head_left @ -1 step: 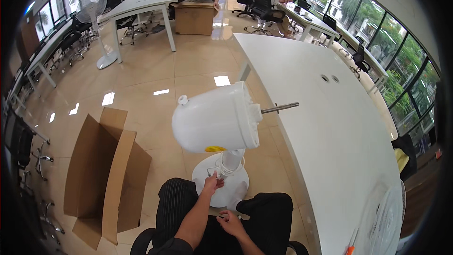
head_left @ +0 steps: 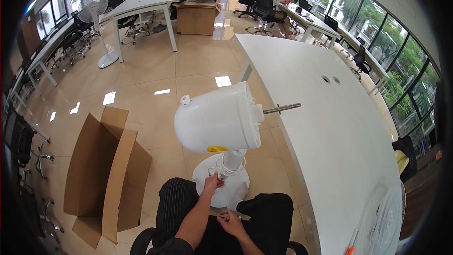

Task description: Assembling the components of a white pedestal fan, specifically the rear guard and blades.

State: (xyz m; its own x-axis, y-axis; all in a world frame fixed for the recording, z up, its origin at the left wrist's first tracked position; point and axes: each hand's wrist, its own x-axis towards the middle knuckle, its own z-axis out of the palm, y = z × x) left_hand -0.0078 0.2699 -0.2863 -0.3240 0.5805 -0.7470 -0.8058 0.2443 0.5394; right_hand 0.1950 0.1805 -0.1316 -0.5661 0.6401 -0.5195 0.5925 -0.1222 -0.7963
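A: Anything changed from the earlier frame?

B: Nothing visible. Same pose, same places for both hands and the fan.

A: Left hand (head_left: 213,182)?

B: Raised from the lap to the foot of the stem (head_left: 232,159), grip narrow, fingertips pinched on the cord (head_left: 222,170) bundled there.

A: Right hand (head_left: 231,221)?

B: Low on the lap, resting on dark pinstriped cloth, fingers loosely curled. Cannot tell whether that grip holds anything.

A: And the fan?

B: Standing on the floor (head_left: 155,71) just in front of the knees, beside the tabletop (head_left: 330,132) edge. No blades or guard fitted. Motor head (head_left: 217,120) of smooth glossy white plastic, rounded like a barrel and tilted back, with 1 small knob (head_left: 185,99) on top and a yellow sticker (head_left: 217,149) underneath. Bare metal shaft (head_left: 281,108), thin and straight, pointing right toward the tabletop. Round flat white base (head_left: 207,172) under the short stem.

A: Around it?

B: Left, an open box (head_left: 101,170) of plain brown cardboard lying on its side, flaps spread. Glossy beige tiles underfoot, mirroring ceiling lights. Right, a long matte white tabletop with 2 round holes (head_left: 329,80). At its near corner, a round white wire grille (head_left: 387,217) and something small and orange (head_left: 350,250), too cut off to name.
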